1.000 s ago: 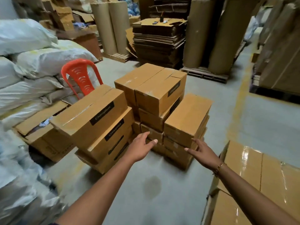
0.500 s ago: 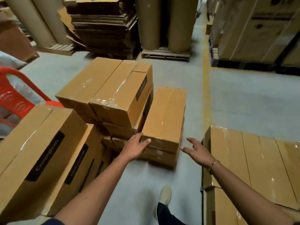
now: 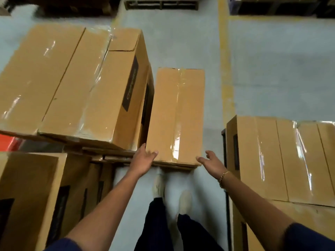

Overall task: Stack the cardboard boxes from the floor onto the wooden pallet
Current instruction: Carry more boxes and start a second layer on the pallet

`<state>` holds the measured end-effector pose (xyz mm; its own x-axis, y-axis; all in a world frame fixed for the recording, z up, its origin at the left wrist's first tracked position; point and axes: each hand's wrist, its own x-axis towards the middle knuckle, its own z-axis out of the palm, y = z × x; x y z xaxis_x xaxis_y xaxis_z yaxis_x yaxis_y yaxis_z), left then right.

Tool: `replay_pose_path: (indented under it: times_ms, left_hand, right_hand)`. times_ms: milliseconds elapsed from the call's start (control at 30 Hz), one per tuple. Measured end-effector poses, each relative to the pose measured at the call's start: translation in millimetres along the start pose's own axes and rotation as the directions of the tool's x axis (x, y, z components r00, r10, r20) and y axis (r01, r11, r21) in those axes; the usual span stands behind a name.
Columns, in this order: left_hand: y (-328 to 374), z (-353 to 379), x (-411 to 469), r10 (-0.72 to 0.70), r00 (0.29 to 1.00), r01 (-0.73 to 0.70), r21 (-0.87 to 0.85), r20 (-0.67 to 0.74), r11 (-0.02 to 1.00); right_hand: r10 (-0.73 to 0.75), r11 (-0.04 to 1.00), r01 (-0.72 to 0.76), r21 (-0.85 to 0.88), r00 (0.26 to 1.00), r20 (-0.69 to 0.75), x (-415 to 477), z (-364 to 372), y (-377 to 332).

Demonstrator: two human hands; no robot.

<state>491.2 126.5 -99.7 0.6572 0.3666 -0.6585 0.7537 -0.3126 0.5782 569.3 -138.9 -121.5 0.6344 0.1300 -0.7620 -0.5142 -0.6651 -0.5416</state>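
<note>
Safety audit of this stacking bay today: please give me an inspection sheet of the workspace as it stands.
Surface: grey concrete floor with a yellow line.
Job's things: narrow taped box tops a low stack ahead; taller box stack on its left; taped boxes at right.
Clutter: red object, mostly hidden, far left.
Hands: left hand open, touching the narrow box's near left corner; right hand open by its near right corner, contact unclear.
Cables: nothing seen.
Surroundings: wooden pallets at the far edge.

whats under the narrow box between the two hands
Edges of lower boxes show beneath the narrow box at its near end; their number is hidden.
</note>
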Motion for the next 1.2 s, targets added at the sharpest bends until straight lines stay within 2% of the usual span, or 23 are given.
replay_pose_path:
  times_ms: [167, 267, 433, 667, 900, 1200]
  left_hand:
    - [-13.5, 13.2, 76.9, -0.056, 0.998, 0.056, 0.009, 0.02, 0.998]
    - [-24.1, 21.4, 110.9, -0.087, 0.994, 0.09, -0.057, 0.06, 0.994]
    - [-41.2, 25.6, 142.7, -0.143, 0.987, 0.157, -0.237, 0.073, 0.959]
    - [-36.5, 25.1, 134.2, -0.054, 0.998, 0.062, -0.234, 0.041, 0.97]
    - [28.0, -12.4, 103.4, -0.007, 1.0, 0.011, -0.179, 0.023, 0.984]
    - [129.8, -47.5, 37.5, 0.224, 0.968, -0.224, -0.012, 0.112, 0.974]
  right_hand:
    - [0.063, 0.988, -0.048, 0.146, 0.993, -0.098, 70.4, 23.3, 4.9]
    - [0.092, 0.974, -0.062, 0.218, 0.987, -0.131, 100.2, 39.7, 10.1]
    - [0.054, 0.946, 0.012, 0.323, 0.979, -0.195, 120.0, 54.8, 26.1]
    - [-0.024, 0.923, 0.13, 0.362, 0.959, -0.283, 105.8, 50.3, 21.3]
    - [-0.053, 0.917, 0.178, 0.356, 0.941, -0.335, 54.7, 14.1, -23.6]
    - [0.022, 0.874, 0.246, 0.419, 0.841, -0.541, -56.6, -40.5, -58.2]
